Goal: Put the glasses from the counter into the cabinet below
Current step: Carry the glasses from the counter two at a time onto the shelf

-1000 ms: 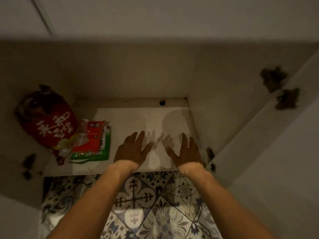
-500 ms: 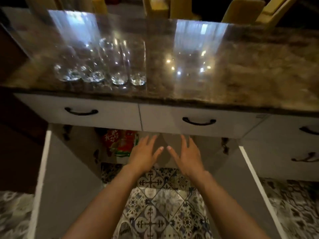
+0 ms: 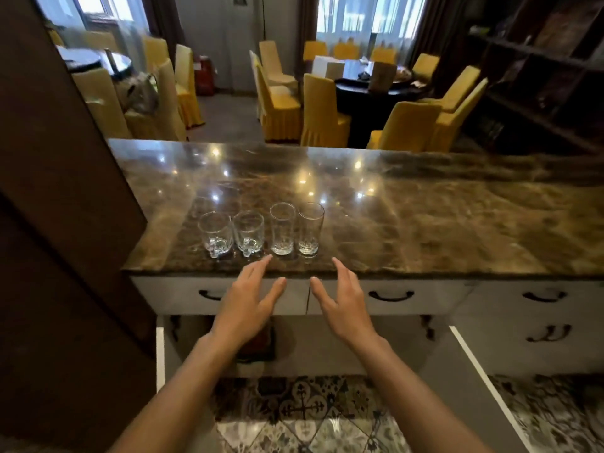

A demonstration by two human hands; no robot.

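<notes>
Several clear glasses stand in a row near the front edge of the brown marble counter point(image 3: 408, 223): two short handled mugs point(image 3: 215, 235) point(image 3: 249, 233) on the left and two taller tumblers point(image 3: 282, 228) point(image 3: 310, 227) on the right. My left hand point(image 3: 250, 304) hovers open just below the counter edge, fingertips close to the mugs. Beside it, my right hand point(image 3: 343, 300) is also open and holds nothing. Under the drawers, the cabinet point(image 3: 327, 348) is open, its inside dark.
Two white cabinet doors point(image 3: 160, 354) point(image 3: 483, 387) swing out on either side of my arms. White drawers with black handles point(image 3: 390, 295) run under the counter. A dark wooden panel point(image 3: 65, 223) stands at the left. Patterned floor tiles lie below. Yellow-covered chairs and tables fill the room beyond.
My view rose from inside the cabinet to the counter top. Both hands lifted from the cabinet floor to just below the counter edge, still holding nothing.
</notes>
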